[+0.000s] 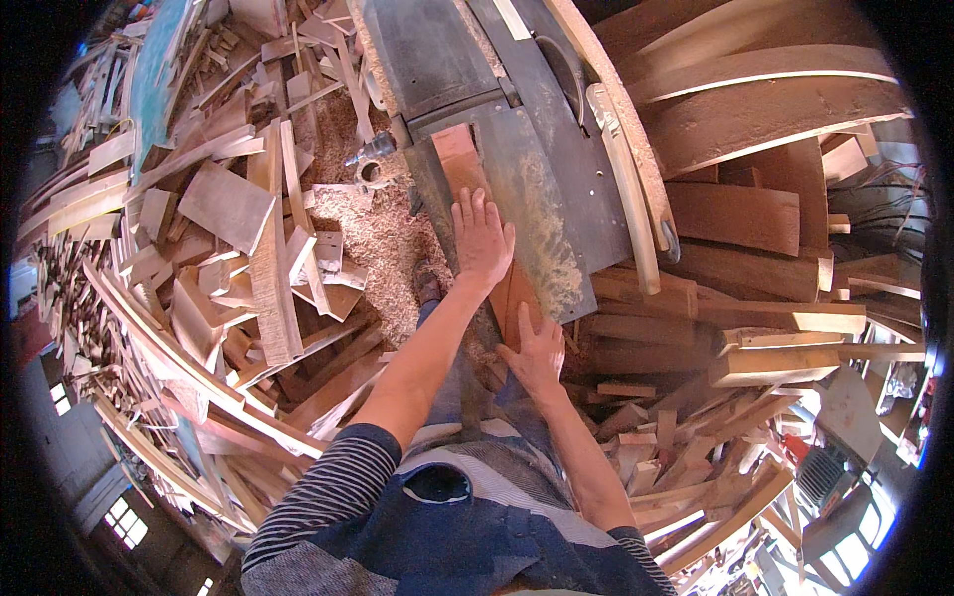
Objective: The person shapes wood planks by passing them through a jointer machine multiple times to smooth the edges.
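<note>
A long reddish-brown wooden board (459, 164) lies lengthwise on the dark metal bed (542, 189) of a woodworking machine that looks like a jointer. My left hand (484, 236) rests flat on the board's middle, fingers stretched toward its far end. Closer to me, my right hand (537, 350) grips the near end, with the thumb on its left and the fingers over the top and right side. The underside of the board is hidden, and so is any cutter beneath it. Pale dust coats the bed to the right of the board.
Wood shavings (383, 238) cover the floor left of the machine, beside a large heap of offcuts (229, 209). A metal fitting (372, 171) juts from the machine's left side. Thick curved timbers (755, 129) are stacked at the right, with more blocks (775, 363) nearer me.
</note>
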The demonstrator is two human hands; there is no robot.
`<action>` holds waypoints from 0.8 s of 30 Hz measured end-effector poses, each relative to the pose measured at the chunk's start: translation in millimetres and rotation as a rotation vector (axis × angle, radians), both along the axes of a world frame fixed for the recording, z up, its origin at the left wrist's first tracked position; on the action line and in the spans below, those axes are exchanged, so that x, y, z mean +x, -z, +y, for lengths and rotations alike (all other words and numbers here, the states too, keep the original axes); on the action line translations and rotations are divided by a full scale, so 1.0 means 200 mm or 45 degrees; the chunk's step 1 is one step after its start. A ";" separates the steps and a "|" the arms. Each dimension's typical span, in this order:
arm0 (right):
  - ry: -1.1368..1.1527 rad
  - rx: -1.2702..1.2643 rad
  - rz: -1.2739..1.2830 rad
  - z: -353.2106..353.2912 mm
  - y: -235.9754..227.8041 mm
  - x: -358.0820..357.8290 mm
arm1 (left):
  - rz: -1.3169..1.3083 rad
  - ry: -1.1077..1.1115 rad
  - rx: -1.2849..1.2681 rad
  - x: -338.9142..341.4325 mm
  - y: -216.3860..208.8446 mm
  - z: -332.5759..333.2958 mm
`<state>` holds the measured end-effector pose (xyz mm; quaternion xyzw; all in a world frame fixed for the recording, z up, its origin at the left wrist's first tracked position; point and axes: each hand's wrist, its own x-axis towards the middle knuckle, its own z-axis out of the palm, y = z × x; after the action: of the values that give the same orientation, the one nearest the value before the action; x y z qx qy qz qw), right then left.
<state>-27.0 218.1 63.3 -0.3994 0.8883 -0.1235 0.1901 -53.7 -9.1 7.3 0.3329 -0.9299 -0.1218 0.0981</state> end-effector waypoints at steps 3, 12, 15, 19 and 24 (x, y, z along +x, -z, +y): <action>-0.018 0.030 -0.080 -0.09 -0.02 -0.03 | -0.084 -0.044 -0.007 -0.02 0.01 -0.07; -0.129 0.040 -0.117 -0.44 -0.05 -0.22 | -0.021 -0.123 -0.070 -0.12 0.05 -0.42; -0.104 -0.021 -0.129 -0.55 -0.04 -0.26 | 0.002 -0.105 -0.078 -0.17 0.06 -0.53; -0.085 -0.113 -0.106 -0.71 -0.01 -0.33 | 0.044 -0.085 -0.150 -0.27 0.07 -0.71; -0.088 -0.120 -0.111 -0.91 0.00 -0.42 | 0.063 -0.077 -0.233 -0.36 0.08 -0.91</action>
<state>-110.7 36.8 63.7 -0.4326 0.8581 -0.1759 0.2137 -124.9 -191.6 -8.3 0.3475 -0.9239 -0.0414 0.1547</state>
